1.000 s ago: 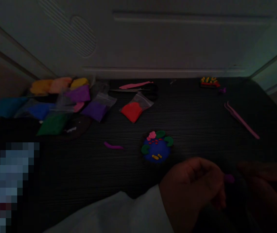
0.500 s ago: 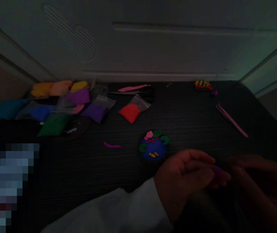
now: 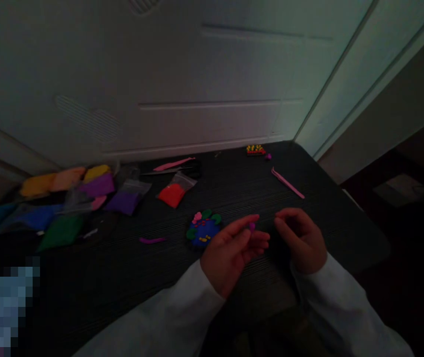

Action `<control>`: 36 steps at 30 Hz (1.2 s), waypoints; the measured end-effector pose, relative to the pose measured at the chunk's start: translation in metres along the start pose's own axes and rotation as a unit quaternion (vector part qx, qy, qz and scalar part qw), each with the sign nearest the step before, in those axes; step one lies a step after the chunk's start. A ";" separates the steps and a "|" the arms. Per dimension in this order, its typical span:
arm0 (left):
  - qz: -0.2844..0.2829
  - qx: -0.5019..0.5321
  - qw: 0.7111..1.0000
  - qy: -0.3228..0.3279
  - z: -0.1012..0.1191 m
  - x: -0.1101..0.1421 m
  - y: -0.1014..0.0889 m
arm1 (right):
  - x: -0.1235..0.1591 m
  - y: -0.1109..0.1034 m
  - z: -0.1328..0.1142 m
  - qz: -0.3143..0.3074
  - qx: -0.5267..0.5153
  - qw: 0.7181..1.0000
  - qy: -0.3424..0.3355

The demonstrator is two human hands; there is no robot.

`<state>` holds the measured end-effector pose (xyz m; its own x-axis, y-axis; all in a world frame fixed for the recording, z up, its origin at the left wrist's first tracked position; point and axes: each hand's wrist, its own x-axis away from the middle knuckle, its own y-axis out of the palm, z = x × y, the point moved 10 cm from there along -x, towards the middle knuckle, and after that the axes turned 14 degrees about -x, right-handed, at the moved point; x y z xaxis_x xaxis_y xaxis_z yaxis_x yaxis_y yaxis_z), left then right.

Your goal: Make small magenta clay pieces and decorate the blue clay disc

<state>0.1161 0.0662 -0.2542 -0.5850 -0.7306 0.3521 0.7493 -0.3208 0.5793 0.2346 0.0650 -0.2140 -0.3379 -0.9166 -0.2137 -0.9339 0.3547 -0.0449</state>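
Observation:
My left hand (image 3: 229, 253) pinches a small piece of purple clay (image 3: 252, 226) between thumb and index finger, the other fingers loosely stretched. To its right, apart from it, is my right hand (image 3: 303, 243), thumb and fingertips pressed together. Whether anything sits in that pinch I cannot make out. Just left of my left hand lies a round clay pond model (image 3: 203, 230) with a blue middle, green leaves, a pink flower, and small red and yellow bits. A purple clay strip (image 3: 152, 240) rests on the dark table (image 3: 130, 287) farther left.
Pink tweezers (image 3: 288, 184) lie at the right. Behind them are a small yellow-and-red clay piece (image 3: 255, 150) and a purple lump (image 3: 268, 156). A bag of red clay (image 3: 173, 194), scissors (image 3: 193, 169), a pink tool (image 3: 173, 164) and several clay bags (image 3: 63, 230) stretch leftward.
The view has swung right, so the table things sit farther left. My right hand, blurred before, now shows clearly with its fingertips together. The purple clay stays in my left hand.

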 end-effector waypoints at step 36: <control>-0.035 -0.102 0.994 0.035 0.016 0.016 0.019 | -0.006 -0.003 0.018 0.015 -0.059 0.997 0.038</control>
<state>0.1157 0.0577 -0.2263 -0.6205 -0.7396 0.2607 0.7590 -0.4830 0.4366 0.2415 0.0730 -0.2304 -0.3697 -0.9187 -0.1388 -0.9289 0.3621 0.0772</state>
